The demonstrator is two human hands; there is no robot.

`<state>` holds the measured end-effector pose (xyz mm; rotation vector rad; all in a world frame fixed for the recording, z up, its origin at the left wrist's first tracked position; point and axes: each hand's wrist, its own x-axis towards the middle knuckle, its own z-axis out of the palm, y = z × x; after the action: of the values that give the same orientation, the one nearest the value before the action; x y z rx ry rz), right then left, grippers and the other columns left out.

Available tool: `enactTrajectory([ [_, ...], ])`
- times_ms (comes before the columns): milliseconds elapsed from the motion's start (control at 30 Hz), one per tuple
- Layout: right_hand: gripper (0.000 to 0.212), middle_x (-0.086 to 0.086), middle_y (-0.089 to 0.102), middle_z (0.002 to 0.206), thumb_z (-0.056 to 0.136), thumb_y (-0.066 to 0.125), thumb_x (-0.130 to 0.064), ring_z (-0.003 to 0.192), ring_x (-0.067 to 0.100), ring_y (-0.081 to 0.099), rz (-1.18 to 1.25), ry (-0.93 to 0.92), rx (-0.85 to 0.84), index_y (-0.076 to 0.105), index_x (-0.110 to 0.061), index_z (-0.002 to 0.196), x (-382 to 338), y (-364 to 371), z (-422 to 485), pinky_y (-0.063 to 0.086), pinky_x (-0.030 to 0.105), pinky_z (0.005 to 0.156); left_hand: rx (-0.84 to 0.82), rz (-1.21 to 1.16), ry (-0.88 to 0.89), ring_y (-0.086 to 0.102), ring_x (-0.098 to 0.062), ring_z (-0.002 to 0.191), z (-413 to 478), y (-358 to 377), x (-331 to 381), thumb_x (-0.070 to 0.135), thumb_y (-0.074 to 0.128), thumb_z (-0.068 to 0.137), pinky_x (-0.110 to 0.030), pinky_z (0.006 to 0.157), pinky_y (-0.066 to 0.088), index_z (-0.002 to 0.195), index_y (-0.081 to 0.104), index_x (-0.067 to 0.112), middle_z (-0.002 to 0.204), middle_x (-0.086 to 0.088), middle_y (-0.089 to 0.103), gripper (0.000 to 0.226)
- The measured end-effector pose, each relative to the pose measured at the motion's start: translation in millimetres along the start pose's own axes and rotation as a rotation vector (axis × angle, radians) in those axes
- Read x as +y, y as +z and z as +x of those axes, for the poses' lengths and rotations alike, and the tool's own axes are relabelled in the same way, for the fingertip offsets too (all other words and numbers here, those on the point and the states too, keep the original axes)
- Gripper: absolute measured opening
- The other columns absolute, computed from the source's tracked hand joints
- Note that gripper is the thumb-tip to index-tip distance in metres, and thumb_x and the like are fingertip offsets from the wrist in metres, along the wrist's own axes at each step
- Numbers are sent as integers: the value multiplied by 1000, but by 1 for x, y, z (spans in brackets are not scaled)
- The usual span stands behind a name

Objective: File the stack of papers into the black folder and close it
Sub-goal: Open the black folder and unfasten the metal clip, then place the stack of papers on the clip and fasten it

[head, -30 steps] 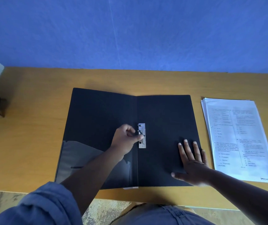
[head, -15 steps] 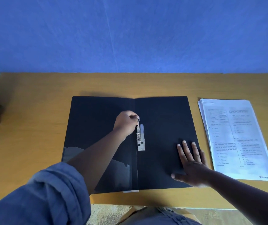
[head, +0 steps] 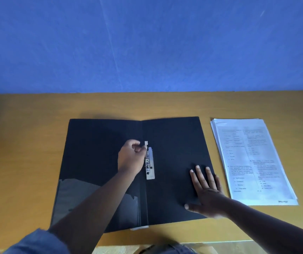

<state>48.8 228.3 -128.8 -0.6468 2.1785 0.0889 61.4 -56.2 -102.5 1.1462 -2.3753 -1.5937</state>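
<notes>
- The top sheet of the stack of papers [head: 253, 160] carries printed text in two columns, with a small table near its upper left and numbered list items lower down; all of it is too small and blurred to read.
- A dark mark sits at the sheet's lower right corner, also unreadable.

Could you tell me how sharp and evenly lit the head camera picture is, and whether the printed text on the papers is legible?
Head view: the stack of papers is bright but its print is too soft to read; the black folder shows little detail, with a dull sheen on its clear pocket; the left hand at the metal clip is slightly blurred; the table edge bows from wide-angle distortion.
</notes>
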Motion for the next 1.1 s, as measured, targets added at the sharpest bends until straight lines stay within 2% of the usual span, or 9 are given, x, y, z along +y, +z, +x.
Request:
enactTrajectory([
  [133,121,-6,-55,145,76,38,-86,131,27,-53,48,-15,43,-44,-23,139,-3,-2,-4,-21,53,117,-53,-104,-9,67,-10,72,-43,11,-2,23,71,87,-22,55,49,103,62,23,94,4,67,18],
  [200,119,-10,-47,151,78,44,-82,139,25,-46,130,-35,93,-31,-26,151,-3,-4,-6,-17,53,119,-78,-106,5,68,-12,74,-62,19,2,24,72,87,-26,66,54,106,62,22,95,3,67,21],
  [267,110,-14,-33,160,81,51,-74,148,18,-31,254,-55,179,-12,-29,159,4,-9,-9,-11,48,121,-97,-91,22,67,-15,79,-78,29,8,26,73,87,-29,73,54,108,62,21,94,3,68,24],
  [467,83,-9,22,167,88,64,-53,151,16,23,473,35,459,26,-27,157,82,-43,-36,21,37,120,-207,-31,-7,64,3,70,-109,90,32,30,72,88,-9,58,47,116,59,22,100,7,65,32],
  [633,72,5,50,151,85,75,-38,138,23,46,613,238,614,47,-13,146,173,-56,-57,34,31,110,-273,-19,-86,62,-3,98,-129,158,60,37,69,88,-24,80,52,126,55,21,112,13,59,44],
  [800,68,15,59,132,81,77,-40,123,32,54,687,454,648,56,-7,136,239,-53,-61,44,38,98,-327,30,-142,57,-7,109,-142,214,81,45,67,86,-27,88,48,135,48,23,121,14,53,56],
  [933,68,16,63,127,82,74,-43,120,33,55,795,541,573,57,-4,134,269,-51,-57,47,38,91,-373,262,91,46,-7,129,-150,239,87,46,60,90,-25,99,41,144,41,29,146,16,46,59],
  [1000,48,13,66,105,81,72,-44,104,32,58,800,552,519,65,-8,112,275,-52,-55,44,35,78,-429,484,261,31,-8,144,-153,248,86,47,56,92,-29,113,31,150,35,30,160,14,29,63],
  [1100,35,5,54,79,79,69,-44,79,26,48,762,548,448,50,-14,77,278,-54,-57,35,31,58,-517,804,343,18,-15,150,-153,260,82,46,54,93,-35,121,18,152,31,23,166,3,15,68],
])
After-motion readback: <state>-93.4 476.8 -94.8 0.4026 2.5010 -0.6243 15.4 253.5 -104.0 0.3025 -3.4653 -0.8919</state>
